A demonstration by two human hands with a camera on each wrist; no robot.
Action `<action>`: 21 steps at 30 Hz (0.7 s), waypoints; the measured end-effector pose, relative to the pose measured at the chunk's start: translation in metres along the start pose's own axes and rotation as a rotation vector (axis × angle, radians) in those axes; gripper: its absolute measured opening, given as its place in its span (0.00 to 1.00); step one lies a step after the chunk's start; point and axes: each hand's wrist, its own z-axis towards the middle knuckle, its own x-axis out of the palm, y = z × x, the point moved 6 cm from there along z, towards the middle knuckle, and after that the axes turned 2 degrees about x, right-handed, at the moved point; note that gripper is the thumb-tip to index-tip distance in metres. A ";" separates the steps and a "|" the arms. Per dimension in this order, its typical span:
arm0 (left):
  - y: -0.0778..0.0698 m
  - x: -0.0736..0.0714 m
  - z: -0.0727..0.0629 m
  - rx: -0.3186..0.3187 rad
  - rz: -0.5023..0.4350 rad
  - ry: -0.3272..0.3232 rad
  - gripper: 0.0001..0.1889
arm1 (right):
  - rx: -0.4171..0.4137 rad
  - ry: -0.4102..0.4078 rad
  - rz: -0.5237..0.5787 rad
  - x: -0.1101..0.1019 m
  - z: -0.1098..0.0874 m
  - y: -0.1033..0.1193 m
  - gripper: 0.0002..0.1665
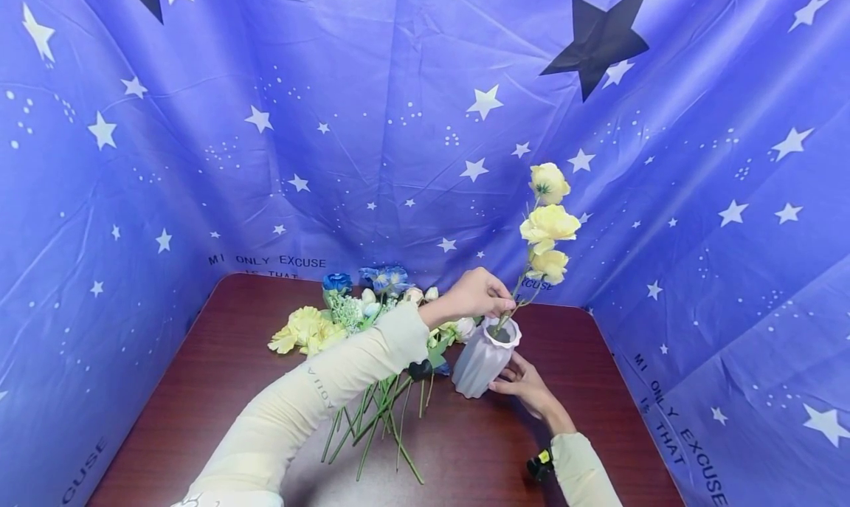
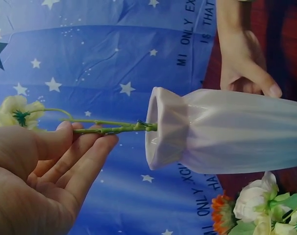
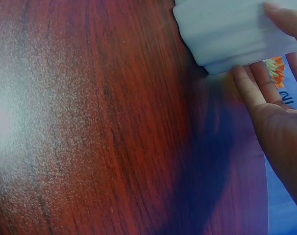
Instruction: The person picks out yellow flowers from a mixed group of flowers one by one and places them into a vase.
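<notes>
My left hand pinches the green stem of a spray of yellow flowers between thumb and fingers. The stem's lower end is inside the mouth of a pale, fluted vase, and the blooms stand above the rim. Low on the vase's side, my right hand grips it, thumb on one face and fingers on the other in the right wrist view. The vase looks slightly tilted in the head view. How deep the stem reaches is hidden by the vase wall.
Left of the vase, a pile of artificial flowers lies on the dark red table, with yellow blooms, blue blooms and green stems pointing toward me. An orange flower shows nearby. A blue starred curtain encloses the table.
</notes>
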 end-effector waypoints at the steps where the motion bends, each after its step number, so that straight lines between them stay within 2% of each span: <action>1: 0.000 0.000 0.000 -0.007 0.012 -0.007 0.06 | 0.003 -0.001 -0.001 0.000 0.000 0.000 0.44; 4: 0.001 0.001 -0.001 -0.031 0.039 -0.010 0.06 | 0.010 0.001 -0.006 0.001 -0.001 0.001 0.45; 10: 0.006 0.002 -0.002 -0.068 0.022 -0.009 0.04 | -0.002 0.009 -0.009 0.002 0.000 0.003 0.44; 21: 0.019 0.003 -0.003 -0.130 -0.041 -0.100 0.03 | -0.018 0.007 -0.011 0.000 0.001 0.000 0.45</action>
